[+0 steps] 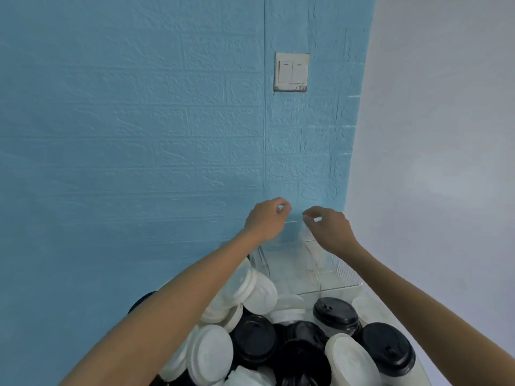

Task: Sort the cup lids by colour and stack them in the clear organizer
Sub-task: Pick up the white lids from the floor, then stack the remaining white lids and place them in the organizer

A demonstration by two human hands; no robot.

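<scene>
Both hands, left hand (266, 218) and right hand (327, 225), pinch the top rear edge of the clear organizer (309, 263) standing against the blue wall (139, 135), the mixed black and white cup lids (267, 338) heaped just in front of the organizer.

We see a clear organizer (315, 263) of see-through, glossy plastic, its edges catching thin bright lines. The white lids (214, 349) look like smooth plastic with a dull, matt face. The black lids (335, 313) are smooth plastic too, with a soft sheen along their rims. Behind them we find a blue wall (139, 121) with a rough, embossed brick-pattern surface, matt throughout. The light switch (291, 72) on it is smooth white plastic. The wall to the right (446, 135) looks plain, smooth and matt.
</scene>
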